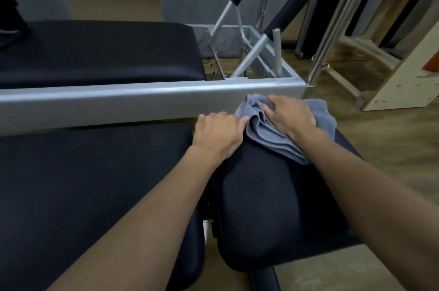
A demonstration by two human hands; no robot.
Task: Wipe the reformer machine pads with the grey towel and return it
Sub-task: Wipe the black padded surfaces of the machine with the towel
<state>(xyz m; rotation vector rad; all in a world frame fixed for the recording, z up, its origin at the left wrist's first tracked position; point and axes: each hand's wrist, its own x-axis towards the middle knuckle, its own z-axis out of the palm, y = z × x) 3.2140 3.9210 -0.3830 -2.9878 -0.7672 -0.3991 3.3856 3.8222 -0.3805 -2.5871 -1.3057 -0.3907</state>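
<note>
I had two hands in view, one towel and three black pads. The single grey terry towel [280,138] was folded into several layers, bunched into ridges at the end toward the long silver metal frame rail [118,100]. It lay on the end of the rounded black vinyl pad [261,207] closest to that rail, with one edge draping off the pad's side.

My right hand [292,117] lay on top of the towel, just short of the rail, fingers spread and slightly bent, pressing the cloth down onto the pad. My left hand [218,133] sat beside it, equally near the rail, knuckles up and fingers curled under, its thumb against the towel's folded edge. I could not tell whether it pinched the cloth or only braced on the pad.

The second pad, a broad flat black cushion [95,183], stretched along my side of the rail. The third, another flat black cushion [107,53], lay on the far side of it.

Beyond the rail's end, two metal bars with black foam sleeves [287,5] slanted up out of the open silver frame. Past that end stood a pale wooden piece of equipment [403,72] on a brown wood-look floor [380,138], with grey walls behind.
</note>
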